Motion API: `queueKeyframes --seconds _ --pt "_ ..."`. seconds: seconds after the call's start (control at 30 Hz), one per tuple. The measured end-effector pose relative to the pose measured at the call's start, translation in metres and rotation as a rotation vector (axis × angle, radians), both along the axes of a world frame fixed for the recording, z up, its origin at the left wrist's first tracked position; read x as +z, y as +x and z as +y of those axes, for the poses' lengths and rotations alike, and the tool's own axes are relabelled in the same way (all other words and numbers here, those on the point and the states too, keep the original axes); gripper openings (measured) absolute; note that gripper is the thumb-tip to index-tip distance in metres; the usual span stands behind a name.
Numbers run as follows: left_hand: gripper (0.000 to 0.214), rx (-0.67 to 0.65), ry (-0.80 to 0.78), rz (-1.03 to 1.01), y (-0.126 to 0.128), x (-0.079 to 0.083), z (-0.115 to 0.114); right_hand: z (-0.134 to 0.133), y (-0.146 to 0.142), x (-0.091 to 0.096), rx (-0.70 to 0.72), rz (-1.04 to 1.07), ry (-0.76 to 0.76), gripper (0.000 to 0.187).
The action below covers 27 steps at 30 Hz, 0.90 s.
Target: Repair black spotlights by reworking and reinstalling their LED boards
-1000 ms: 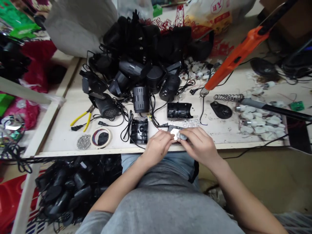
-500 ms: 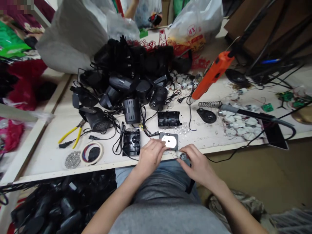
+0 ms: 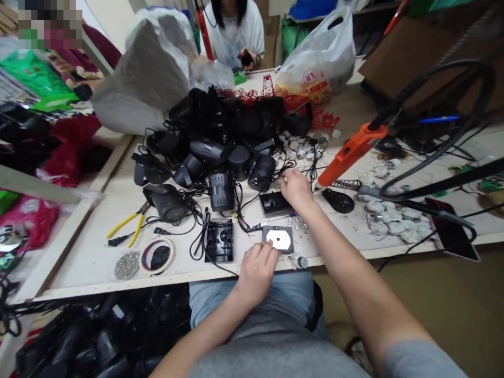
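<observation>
My left hand (image 3: pixel 258 268) is closed at the lower left edge of a dark square frame with a white plate (image 3: pixel 277 240) in it. The fingertips press on that edge, and thin wires run out below. A small motor-like cylinder (image 3: pixel 302 262) lies loose at the table's front edge. My right hand (image 3: pixel 296 189) reaches forward over the right end of a black housing half (image 3: pixel 272 205). Its fingers are bent and slightly apart, with nothing visible in them. A second black housing half (image 3: pixel 219 241) lies open side up, left of the frame.
Black lamp-like housings with cables (image 3: pixel 221 191) are heaped behind. An orange electric screwdriver (image 3: pixel 350 155) hangs at right, near a black teardrop-shaped part (image 3: pixel 337 201) and white parts (image 3: pixel 394 223). Yellow-handled pliers (image 3: pixel 136 231), a tape roll (image 3: pixel 171 252) and screws (image 3: pixel 126 265) lie left. Another person (image 3: pixel 236 37) sits opposite.
My right hand has let go of the small cylinder and moved forward to the black housing half. My left hand stays at the frame. The view has tilted up, showing more of the person opposite.
</observation>
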<state>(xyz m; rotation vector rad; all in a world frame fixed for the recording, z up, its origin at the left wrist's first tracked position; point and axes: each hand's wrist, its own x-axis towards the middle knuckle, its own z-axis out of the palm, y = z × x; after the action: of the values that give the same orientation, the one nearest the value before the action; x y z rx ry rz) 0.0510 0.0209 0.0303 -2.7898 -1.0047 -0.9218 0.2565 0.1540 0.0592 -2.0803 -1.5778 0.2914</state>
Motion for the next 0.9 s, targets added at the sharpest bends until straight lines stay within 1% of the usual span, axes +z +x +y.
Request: queueKeyframes --seconds 0.07,0.13,0.2,0.27,0.33,0.43,0.53,0.6,0.63,0.67,0.73,0.8,0.9 --pt "0.012 0.012 0.016 0.004 0.001 -0.002 -0.001 0.016 0.000 -0.004 -0.026 0.014 -0.042 0.019" --pt "0.011 0.022 0.019 -0.004 0.001 -0.004 -0.001 0.024 0.003 -0.005 -0.042 0.040 -0.069 0.020" --pt "0.012 0.027 0.006 -0.014 0.000 -0.004 0.000 0.024 0.007 -0.001 -0.061 0.076 -0.066 0.021" --pt "0.013 0.019 -0.011 -0.026 -0.001 -0.004 0.000 0.017 0.012 0.006 -0.082 0.128 -0.035 0.024" --pt "0.013 0.010 -0.028 -0.035 -0.001 -0.003 0.000 0.003 0.015 0.013 -0.085 0.211 0.000 0.030" --pt "0.011 0.008 -0.048 -0.041 -0.001 -0.002 0.000 -0.031 0.014 0.018 -0.014 0.387 0.013 0.037" --pt "0.004 0.010 -0.082 -0.030 -0.001 -0.003 0.000 -0.074 0.005 0.015 0.144 0.613 0.004 0.030" --pt "0.002 0.009 -0.102 -0.022 -0.002 -0.004 0.000 -0.101 -0.003 0.010 0.280 0.761 0.048 0.027" --pt "0.002 0.008 -0.109 -0.020 -0.002 -0.004 0.000 -0.113 -0.007 0.007 0.324 0.762 0.082 0.024" --pt "0.003 0.006 -0.113 -0.018 -0.002 -0.004 0.000 -0.123 -0.011 0.004 0.361 0.718 0.116 0.021" --pt "0.004 -0.002 -0.110 -0.017 -0.002 -0.004 0.000 -0.136 -0.016 -0.001 0.411 0.529 0.191 0.017" --pt "0.004 -0.007 -0.102 -0.023 -0.002 -0.004 0.001 -0.142 -0.018 -0.004 0.474 0.367 0.263 0.020" --pt "0.006 -0.004 -0.096 -0.037 -0.002 -0.003 0.001 -0.141 -0.014 -0.005 0.591 0.268 0.315 0.024"
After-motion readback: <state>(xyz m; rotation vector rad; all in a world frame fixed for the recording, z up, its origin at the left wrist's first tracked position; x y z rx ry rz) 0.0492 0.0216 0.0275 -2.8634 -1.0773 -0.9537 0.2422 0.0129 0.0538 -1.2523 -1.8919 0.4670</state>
